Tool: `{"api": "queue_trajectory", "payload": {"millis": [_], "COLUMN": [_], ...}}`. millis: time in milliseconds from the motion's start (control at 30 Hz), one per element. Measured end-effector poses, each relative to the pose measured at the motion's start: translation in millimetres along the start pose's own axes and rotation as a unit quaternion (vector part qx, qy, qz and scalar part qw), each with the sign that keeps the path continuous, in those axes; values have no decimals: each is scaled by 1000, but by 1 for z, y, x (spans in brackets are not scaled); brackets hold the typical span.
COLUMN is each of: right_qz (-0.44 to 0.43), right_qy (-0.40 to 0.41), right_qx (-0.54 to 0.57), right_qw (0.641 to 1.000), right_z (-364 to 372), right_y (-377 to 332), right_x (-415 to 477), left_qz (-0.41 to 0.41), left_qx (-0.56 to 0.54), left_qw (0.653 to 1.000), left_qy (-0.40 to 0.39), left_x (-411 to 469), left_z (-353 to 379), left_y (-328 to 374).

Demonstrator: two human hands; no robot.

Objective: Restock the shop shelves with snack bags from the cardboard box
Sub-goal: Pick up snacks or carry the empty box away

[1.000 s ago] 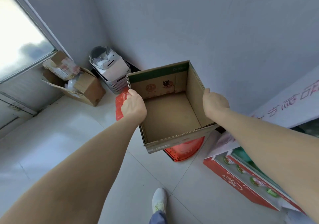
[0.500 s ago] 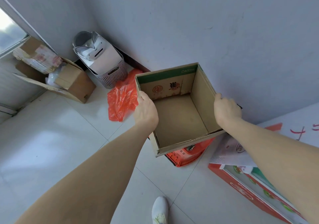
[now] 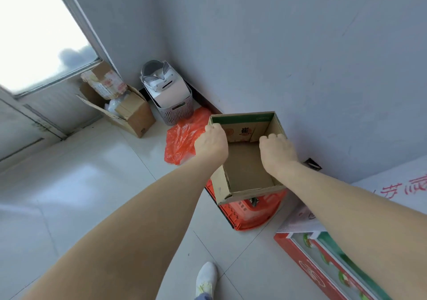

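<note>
We find the fingers (image 3: pixel 213 127) of the left hand (image 3: pixel 211 143) curled together over the left rim of the open brown cardboard box (image 3: pixel 248 168) with a green inner band. The fingers (image 3: pixel 272 137) of the right hand (image 3: pixel 278 153) hook likewise over the right wall; the fingertips are hidden. Opposed grips keep a light box level. Its floor is bare, with no snack bags visible. It sits over an orange plastic crate (image 3: pixel 249 211); we cannot tell whether it rests there. We judge it emptied and being set aside.
</note>
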State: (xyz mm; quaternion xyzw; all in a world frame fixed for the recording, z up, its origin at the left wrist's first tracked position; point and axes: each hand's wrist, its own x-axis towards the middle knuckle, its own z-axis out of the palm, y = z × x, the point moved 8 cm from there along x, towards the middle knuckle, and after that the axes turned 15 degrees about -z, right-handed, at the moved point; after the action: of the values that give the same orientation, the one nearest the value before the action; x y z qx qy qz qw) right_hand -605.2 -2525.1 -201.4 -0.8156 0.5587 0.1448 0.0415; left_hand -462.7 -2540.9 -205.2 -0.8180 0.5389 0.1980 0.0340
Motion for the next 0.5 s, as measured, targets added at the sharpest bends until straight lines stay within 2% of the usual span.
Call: {"api": "queue_trajectory", "payload": {"millis": [133,267,400,500], "right_qz": [-93,-223,-355,-448], "right_qy": [67,114,135,144], "right_qx": [-29,-80,-127,-155], "right_qw": [993,965,916,869], "right_z": [-68,-121,-155,-164], "right_y": [-52,-126,-210,-282], "right_x": [-46,-110,-185,-238], "left_qz": [-8,-46,-110,-195], "left_qx": [-2,-4,2,6], "left_qw": [999,993,985,971], "left_qy": [51,106,134,136], "left_x": [-79,-175,-273,-348], "left_z": [-61,-111,-139,-148], "left_y": [-39,-102,-186,-265]}}
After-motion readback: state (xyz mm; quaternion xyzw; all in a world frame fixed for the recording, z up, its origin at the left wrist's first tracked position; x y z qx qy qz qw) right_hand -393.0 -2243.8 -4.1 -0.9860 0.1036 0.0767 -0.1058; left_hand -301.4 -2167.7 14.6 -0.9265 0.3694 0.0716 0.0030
